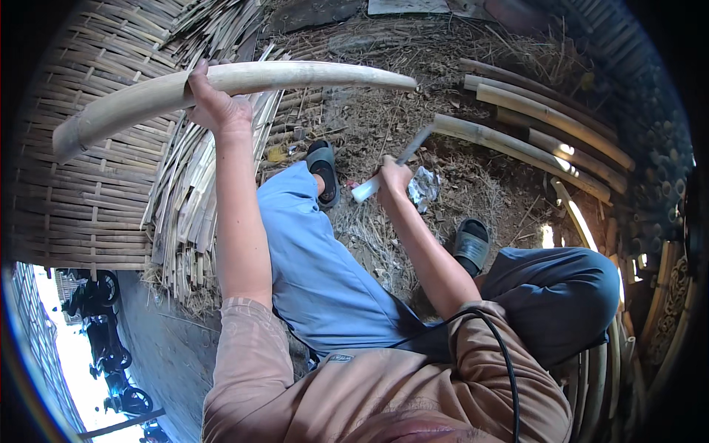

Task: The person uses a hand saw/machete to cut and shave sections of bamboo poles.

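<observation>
My left hand (216, 103), its arm stretched forward, is closed around a pale bamboo pole (310, 74). The pole is raised and lies crosswise in view, its thick jointed end to the left and its narrower-looking end to the right. Lower and further right, my right hand (395, 177) grips a knife (415, 145). A white handle end sticks out on the near side of the fist, and the blade points away to the upper right, apart from the held pole. The blade tip appears close to the end of another bamboo pole (502, 142) on the ground.
More bamboo poles (554, 114) lie at the right. A woven bamboo panel (88, 199) and a heap of split bamboo strips (193, 210) are at the left. Crumpled plastic (423, 189) lies by my right hand on the straw-strewn ground (369, 133). Motorcycles (111, 347) stand at lower left.
</observation>
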`<state>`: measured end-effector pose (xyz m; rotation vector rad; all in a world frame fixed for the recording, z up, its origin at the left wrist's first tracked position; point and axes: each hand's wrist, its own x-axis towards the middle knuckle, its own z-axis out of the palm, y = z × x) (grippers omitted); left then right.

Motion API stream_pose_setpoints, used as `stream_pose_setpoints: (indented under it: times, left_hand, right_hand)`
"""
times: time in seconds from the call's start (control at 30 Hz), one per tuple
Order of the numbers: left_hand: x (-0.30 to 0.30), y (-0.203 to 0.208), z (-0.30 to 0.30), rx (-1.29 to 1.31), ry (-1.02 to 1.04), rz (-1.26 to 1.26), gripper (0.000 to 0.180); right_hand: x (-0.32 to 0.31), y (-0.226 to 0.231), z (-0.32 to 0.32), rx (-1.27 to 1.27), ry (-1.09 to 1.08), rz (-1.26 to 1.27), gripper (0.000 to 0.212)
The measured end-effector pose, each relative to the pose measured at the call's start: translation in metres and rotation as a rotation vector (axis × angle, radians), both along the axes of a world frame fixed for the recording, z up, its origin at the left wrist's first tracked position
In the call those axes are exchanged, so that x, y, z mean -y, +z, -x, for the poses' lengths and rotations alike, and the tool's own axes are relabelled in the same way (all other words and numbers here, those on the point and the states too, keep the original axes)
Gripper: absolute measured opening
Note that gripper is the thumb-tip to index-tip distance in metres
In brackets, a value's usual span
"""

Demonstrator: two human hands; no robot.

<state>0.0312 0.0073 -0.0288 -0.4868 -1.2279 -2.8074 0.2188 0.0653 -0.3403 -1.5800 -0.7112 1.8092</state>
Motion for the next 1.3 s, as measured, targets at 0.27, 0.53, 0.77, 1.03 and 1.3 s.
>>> stream_pose_setpoints:
  times: [0.27, 0.53, 0.77, 1.03, 1.3]
  left_hand:
    - [0.0, -0.024, 0.006, -0.125, -0.029, 0.145, 0.052]
    - [-0.001, -0.028, 0.019, -0.036, -0.165, 0.329, 0.025]
    - [-0.013, -0.049, 0.031, 0.052, -0.082, 0.405, 0.032]
    - [-0.009, -0.029, 0.019, -0.039, -0.052, 0.407, 0.025]
    - [0.001, -0.041, 0.022, 0.061, 0.001, 0.388, 0.041]
  right_hand:
    - [-0.025, 0.004, -0.002, 0.328, 0.374, -0.554, 0.023]
    - [0.025, 0.117, -0.01, 0.002, 0.645, -0.862, 0.029]
    - [-0.028, -0.067, -0.058, 0.544, 0.759, -0.297, 0.032]
    - [0.019, 0.064, -0.005, 0.072, 0.589, -0.972, 0.035]
    - [-0.027, -0.063, -0.048, 0.504, 0.744, -0.348, 0.033]
